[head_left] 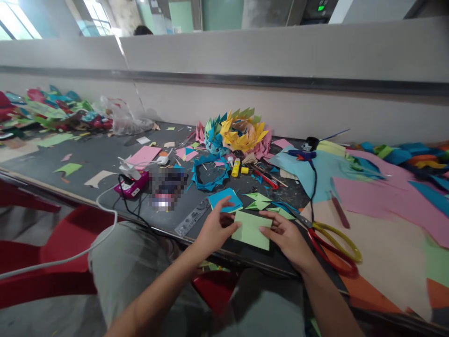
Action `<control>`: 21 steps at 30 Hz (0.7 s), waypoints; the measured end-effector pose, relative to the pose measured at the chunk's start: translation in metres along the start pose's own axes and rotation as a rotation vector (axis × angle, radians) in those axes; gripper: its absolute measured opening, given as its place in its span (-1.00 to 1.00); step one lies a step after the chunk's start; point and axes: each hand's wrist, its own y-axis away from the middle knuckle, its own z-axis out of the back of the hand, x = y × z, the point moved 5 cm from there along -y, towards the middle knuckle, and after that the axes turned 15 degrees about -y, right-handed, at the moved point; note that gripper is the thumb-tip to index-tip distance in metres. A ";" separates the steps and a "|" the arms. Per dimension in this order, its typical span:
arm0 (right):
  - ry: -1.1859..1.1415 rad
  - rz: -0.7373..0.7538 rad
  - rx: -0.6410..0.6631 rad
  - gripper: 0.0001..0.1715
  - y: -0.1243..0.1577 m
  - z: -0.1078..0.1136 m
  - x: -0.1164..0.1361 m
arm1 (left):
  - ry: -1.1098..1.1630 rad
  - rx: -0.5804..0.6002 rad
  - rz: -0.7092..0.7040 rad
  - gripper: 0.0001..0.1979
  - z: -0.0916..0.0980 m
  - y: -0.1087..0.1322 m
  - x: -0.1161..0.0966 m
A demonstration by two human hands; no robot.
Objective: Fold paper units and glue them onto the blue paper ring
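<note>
A square of light green paper is held level over the table's front edge. My left hand pinches its left side between thumb and fingers. At the opposite side my right hand grips the same sheet, thumb on top. Just behind it lie folded green paper pieces with pointed ends. A stack of blue paper squares sits beyond my left fingers. To the right of my right hand rest large scissors with red and yellow handles, blades toward the folded pieces.
Nearby are a clear ruler, a blue folded-paper ring, a yellow glue stick and a glue gun. Paper crowns stand behind. A purple power strip trails cables at left. Coloured sheets cover the right side.
</note>
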 end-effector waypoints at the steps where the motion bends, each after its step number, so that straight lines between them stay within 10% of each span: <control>1: 0.078 0.009 0.014 -0.46 -0.001 0.001 0.000 | -0.025 0.065 0.036 -0.50 -0.002 -0.004 0.003; 10: 0.717 0.353 0.144 -0.82 -0.009 0.001 0.011 | -0.632 0.292 -0.297 -0.83 -0.008 -0.023 -0.003; 21: 0.946 0.658 0.471 -0.58 0.008 0.000 0.018 | -0.695 0.421 -0.706 -0.72 -0.006 -0.024 -0.007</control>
